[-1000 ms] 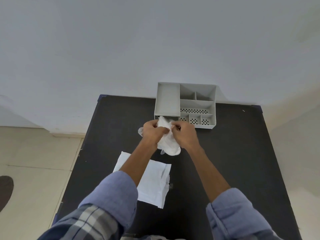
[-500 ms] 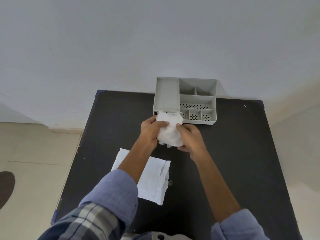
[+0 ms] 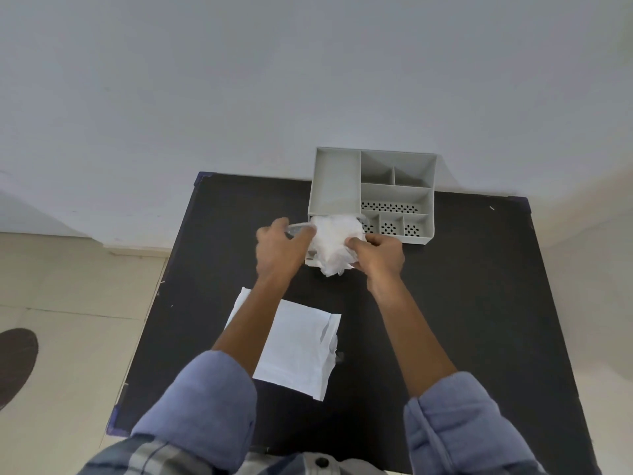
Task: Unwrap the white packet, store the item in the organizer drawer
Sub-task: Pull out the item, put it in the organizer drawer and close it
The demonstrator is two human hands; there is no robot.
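A crumpled white item (image 3: 334, 245) is held between both hands, just in front of the grey organizer (image 3: 334, 180) at the table's far edge. My left hand (image 3: 281, 245) grips its left side, with a bit of clear wrapping (image 3: 299, 229) at the fingertips. My right hand (image 3: 378, 255) pinches its right side. A pulled-out drawer edge (image 3: 309, 264) shows under the item, mostly hidden. A flat white packet (image 3: 294, 347) lies on the black table under my left forearm.
The black table (image 3: 479, 303) stands against a white wall. The organizer has one long compartment on the left and several smaller ones on the right, some with perforated floors. Beige floor lies to the left.
Both hands have carried the white item forward and up to the organizer's front. My left hand has shifted left, and clear wrapping now shows at its fingers.
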